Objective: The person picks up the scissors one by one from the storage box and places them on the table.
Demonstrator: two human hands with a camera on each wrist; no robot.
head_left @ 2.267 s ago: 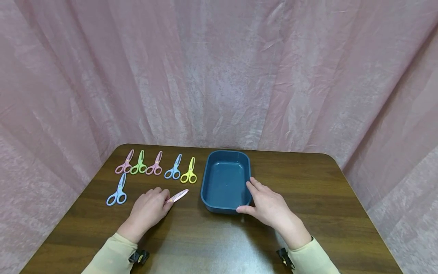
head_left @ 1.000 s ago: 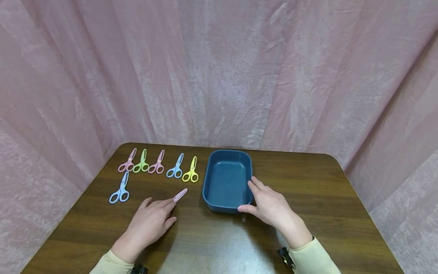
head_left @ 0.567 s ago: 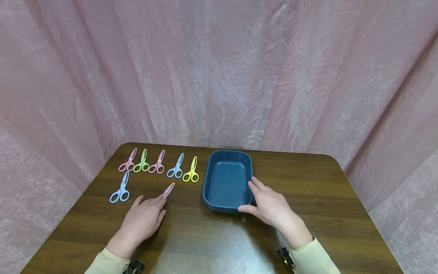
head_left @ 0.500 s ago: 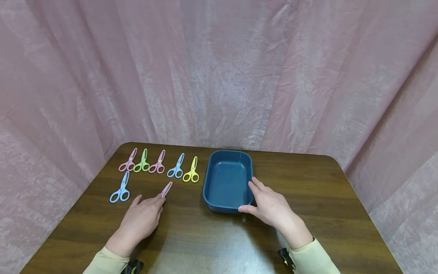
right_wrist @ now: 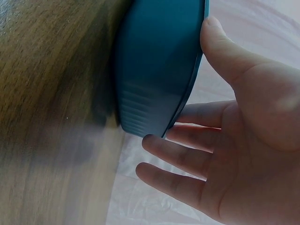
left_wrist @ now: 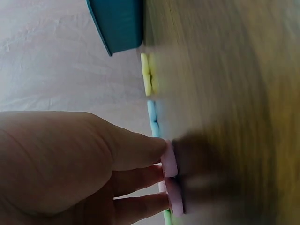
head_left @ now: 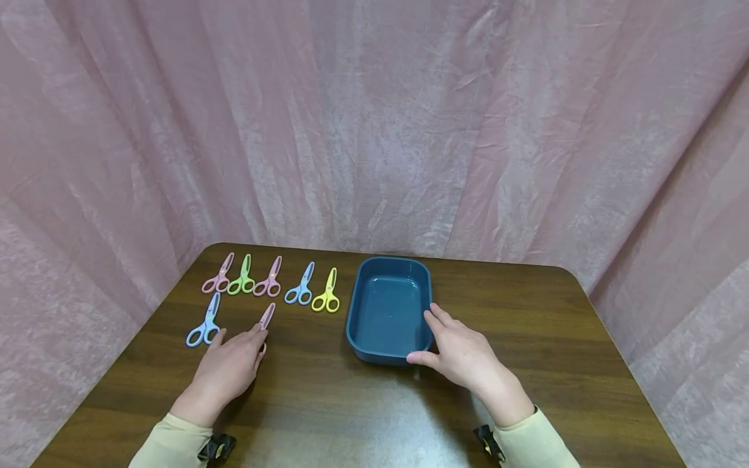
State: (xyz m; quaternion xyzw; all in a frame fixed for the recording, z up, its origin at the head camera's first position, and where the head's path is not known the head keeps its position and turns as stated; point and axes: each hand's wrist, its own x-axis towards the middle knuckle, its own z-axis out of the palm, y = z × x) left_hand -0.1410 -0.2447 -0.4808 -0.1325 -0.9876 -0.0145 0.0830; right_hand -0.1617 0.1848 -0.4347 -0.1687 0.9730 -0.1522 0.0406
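My left hand (head_left: pixel 228 364) lies over pink scissors (head_left: pixel 267 316) on the table. Its fingers extend down onto the handles, which they mostly hide in the head view; the closed blades point away from me. In the left wrist view the thumb tip meets one pink handle (left_wrist: pixel 169 159), with two fingertips alongside. Blue scissors (head_left: pixel 205 325) lie just left of this hand. At the right side of a dark teal rectangular bin (head_left: pixel 380 359) is my right hand (head_left: pixel 462 351), fingers spread and fairly straight, thumb against the rim at the near corner. Nothing lies inside the bin.
A row of scissors runs along the back left of the wooden table (head_left: pixel 526 312): pink (head_left: pixel 218 279), green (head_left: pixel 242 279), another pink pair (head_left: pixel 268 283), blue (head_left: pixel 301 289) and yellow (head_left: pixel 326 296). A pink curtain (head_left: pixel 398 130) hangs behind.
My left hand's thumb has come off its earlier hold. The pink scissors have slid left with the hand, away from the bin, and turned to point farther back. The right hand stays put.
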